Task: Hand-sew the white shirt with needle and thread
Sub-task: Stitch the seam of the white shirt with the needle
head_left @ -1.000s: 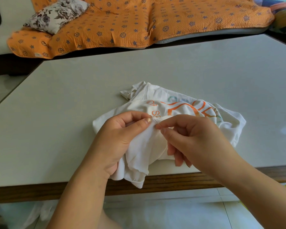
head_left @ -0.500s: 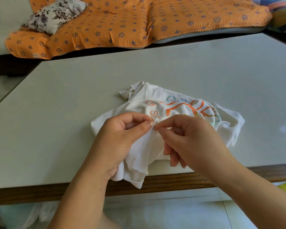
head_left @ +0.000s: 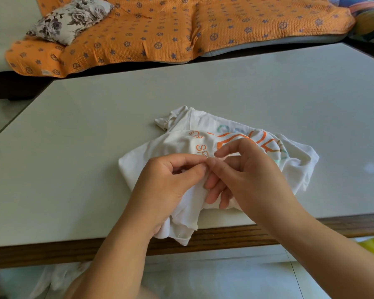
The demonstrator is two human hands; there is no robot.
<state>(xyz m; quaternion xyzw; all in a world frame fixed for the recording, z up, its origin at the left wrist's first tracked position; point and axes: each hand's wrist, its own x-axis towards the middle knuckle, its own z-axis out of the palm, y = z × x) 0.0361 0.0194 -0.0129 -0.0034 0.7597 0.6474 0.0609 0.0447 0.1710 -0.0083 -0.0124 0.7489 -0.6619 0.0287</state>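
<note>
Two bare hands meet fingertip to fingertip over a crumpled white shirt at the near edge of a pale worktop. The left hand (head_left: pixel 166 186) is curled, with thumb and forefinger pinching a raised fold of the shirt (head_left: pixel 298 162). The right hand (head_left: pixel 253 175) has thumb and forefinger drawn together against that same fold, and they seem to pinch the near end of the needle (head_left: pixel 204 153). The contact is too small to be certain. Its other three fingers hang loosely curled and rest on the cloth below.

The needle is a thin silver sliver rising out of the point where the two pinches meet. Its long axis slants away from the person, toward the far side and slightly left, and its free end lies over orange lettering printed on the shirt. That end is just beyond both sets of fingertips, with the right forefinger just to its right. The right hand looks the likelier one to take hold and draw it through. The thread is too fine to make out.

The shirt lies bunched on the worktop (head_left: pixel 84 147), one corner drooping over the wooden near edge. Well beyond the far edge are an orange patterned sofa cover (head_left: pixel 160 29) and a floral cushion (head_left: pixel 71 18).
</note>
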